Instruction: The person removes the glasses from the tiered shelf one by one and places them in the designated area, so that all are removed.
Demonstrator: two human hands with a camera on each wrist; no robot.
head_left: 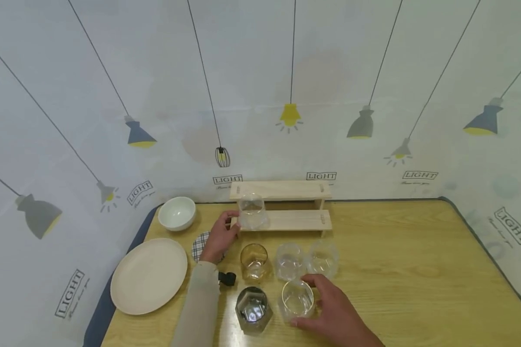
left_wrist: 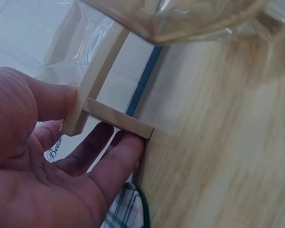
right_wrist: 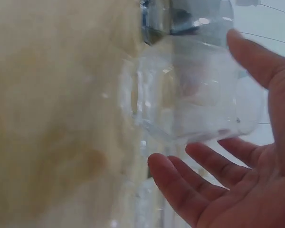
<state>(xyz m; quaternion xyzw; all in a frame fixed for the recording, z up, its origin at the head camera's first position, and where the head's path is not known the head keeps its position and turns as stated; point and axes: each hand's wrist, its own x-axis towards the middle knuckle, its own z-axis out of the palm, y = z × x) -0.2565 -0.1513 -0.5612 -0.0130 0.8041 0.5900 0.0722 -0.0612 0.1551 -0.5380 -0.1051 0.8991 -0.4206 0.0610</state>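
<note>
In the head view, my left hand (head_left: 220,236) is at the left end of a two-step wooden rack (head_left: 293,220). The left wrist view shows its thumb against the board (left_wrist: 92,78) and its fingers at the short leg (left_wrist: 118,118). A clear glass (head_left: 253,214) stands on the lower step, beside that hand. My right hand (head_left: 336,308) is spread around another clear glass (head_left: 297,299) on the table; in the right wrist view, thumb and fingers lie on opposite sides of this glass (right_wrist: 190,90), and the fingers look slightly apart from it.
Between the hands stand an amber glass (head_left: 254,262), a dark grey glass (head_left: 253,308) and two more clear glasses (head_left: 290,260). A beige plate (head_left: 149,277), a white bowl (head_left: 177,213) and a checked round pad (head_left: 199,245) are on the left. A lamp-printed backdrop (head_left: 260,96) surrounds the wooden table (head_left: 417,270).
</note>
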